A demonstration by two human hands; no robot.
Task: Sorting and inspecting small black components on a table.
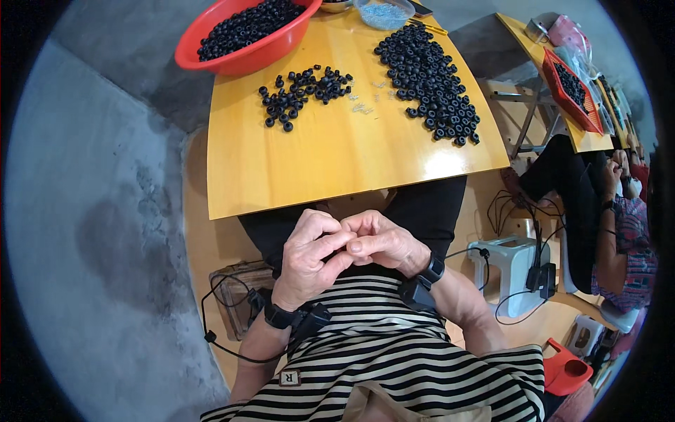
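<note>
Just short of the tabletop point(351, 162), the left hand point(307, 254) and right hand point(394, 247) meet, fingers point(330, 244) pressed together at the tips; whether they pinch anything is hidden. Beyond lie scattered black rings point(285, 109), tiny clear pieces point(361, 108) and, right, a larger black-ring heap point(430, 84). Farther stand a red basin point(271, 53) of black rings and a clear tub point(410, 14).

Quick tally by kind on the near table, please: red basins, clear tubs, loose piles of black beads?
Red basin: 1
Clear tub: 1
Loose black bead piles, left and right: 2
Total: 4
</note>
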